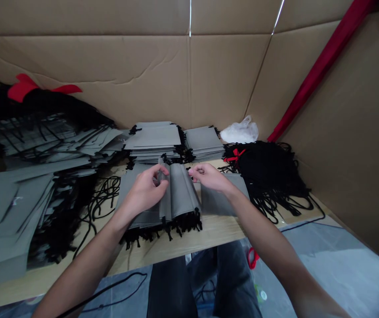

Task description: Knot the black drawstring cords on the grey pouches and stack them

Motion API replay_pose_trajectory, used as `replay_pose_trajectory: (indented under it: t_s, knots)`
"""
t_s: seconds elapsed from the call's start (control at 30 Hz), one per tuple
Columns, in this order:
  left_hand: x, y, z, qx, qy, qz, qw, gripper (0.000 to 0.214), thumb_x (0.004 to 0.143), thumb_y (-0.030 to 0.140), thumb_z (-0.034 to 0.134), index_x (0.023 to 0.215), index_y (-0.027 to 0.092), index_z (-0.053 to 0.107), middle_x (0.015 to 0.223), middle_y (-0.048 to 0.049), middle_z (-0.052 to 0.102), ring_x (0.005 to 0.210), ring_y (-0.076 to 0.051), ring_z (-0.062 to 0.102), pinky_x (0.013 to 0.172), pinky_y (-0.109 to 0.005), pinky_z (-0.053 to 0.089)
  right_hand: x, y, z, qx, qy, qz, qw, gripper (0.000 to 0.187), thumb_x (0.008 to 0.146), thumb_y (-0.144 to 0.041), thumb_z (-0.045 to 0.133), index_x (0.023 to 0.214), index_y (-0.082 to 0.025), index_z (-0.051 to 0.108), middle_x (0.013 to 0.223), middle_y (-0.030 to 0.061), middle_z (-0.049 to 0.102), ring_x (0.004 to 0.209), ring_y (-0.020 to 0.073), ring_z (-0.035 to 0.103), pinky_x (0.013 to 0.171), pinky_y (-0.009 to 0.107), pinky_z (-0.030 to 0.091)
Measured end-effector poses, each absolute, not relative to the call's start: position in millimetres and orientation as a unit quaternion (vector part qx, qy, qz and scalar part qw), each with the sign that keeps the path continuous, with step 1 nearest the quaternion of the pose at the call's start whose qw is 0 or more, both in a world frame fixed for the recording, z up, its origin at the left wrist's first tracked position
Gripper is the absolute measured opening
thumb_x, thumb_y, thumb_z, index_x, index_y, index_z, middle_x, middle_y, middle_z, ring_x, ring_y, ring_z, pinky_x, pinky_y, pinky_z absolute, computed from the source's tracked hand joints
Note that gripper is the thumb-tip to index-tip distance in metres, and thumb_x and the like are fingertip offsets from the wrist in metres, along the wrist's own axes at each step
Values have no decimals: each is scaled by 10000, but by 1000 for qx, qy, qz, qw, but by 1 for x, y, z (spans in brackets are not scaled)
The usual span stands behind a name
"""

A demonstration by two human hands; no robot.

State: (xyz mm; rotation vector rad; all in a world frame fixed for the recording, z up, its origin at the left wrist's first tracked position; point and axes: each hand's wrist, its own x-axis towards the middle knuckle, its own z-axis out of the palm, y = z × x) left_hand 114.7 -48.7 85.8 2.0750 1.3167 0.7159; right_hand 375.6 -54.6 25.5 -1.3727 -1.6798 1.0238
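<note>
Grey flat bags [179, 187] with black knotted cord ends lie bent in a small stack in front of me, several cord ends hanging toward the table's front edge. My left hand [149, 187] curls its thumb and fingers at the left edge of these bags, closed on the upright fold there. At the upper right edge, my right hand [211, 176] pinches its thumb and forefinger by a black knot of the same bags. What lies between the right fingertips is mostly hidden. Another grey bag [220, 198] lies flat beneath my right wrist.
Behind stand two grey bag stacks [154, 134] and a white plastic bag [242, 131]. A bundle of black cords [269, 170] tied with red ribbon lies right. Large piles of grey bags [10, 203] fill the left. Cardboard walls [126, 57] enclose the wooden table [209, 232].
</note>
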Motion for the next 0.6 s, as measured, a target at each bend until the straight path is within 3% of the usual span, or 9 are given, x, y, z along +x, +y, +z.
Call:
replay_pose_trajectory:
  t_s: [0.17,0.3,0.4,0.5,0.6]
  knots:
    - [112,-47,82,783,488,267,280,265,825,287,617,1076,254,693,729,53,520,561,-127,490,554,-257,374,375,-57,29,-495,-661,426,370,450,1097,-546,652,887,-149,675,829,3,668,784,154,665,802,328,587]
    - [112,-47,81,790,476,266,281,277,840,288,613,1102,245,695,746,46,536,589,-132,496,594,-269,400,370,-61,37,-461,-659,444,395,485,1093,-565,648,831,-157,622,756,-25,595,660,117,569,670,264,519]
    - [112,-47,81,792,471,264,284,273,855,299,625,1111,239,701,753,38,561,610,-140,507,626,-279,413,364,-65,42,-427,-659,458,416,457,1100,-575,612,898,-166,620,780,-27,604,620,104,547,627,246,487]
    - [113,-48,84,788,472,264,293,269,935,425,622,1093,227,714,756,18,600,621,-154,523,617,-287,403,357,-70,45,-386,-673,463,429,320,1067,-501,656,1107,-185,677,1030,30,722,819,136,679,760,271,557]
    - [115,-51,88,780,477,266,306,420,977,625,603,1039,223,709,755,-1,638,647,-172,553,604,-288,392,352,-74,48,-354,-699,458,420,212,1018,-314,699,1194,-205,744,1262,64,749,1057,170,699,932,296,566]
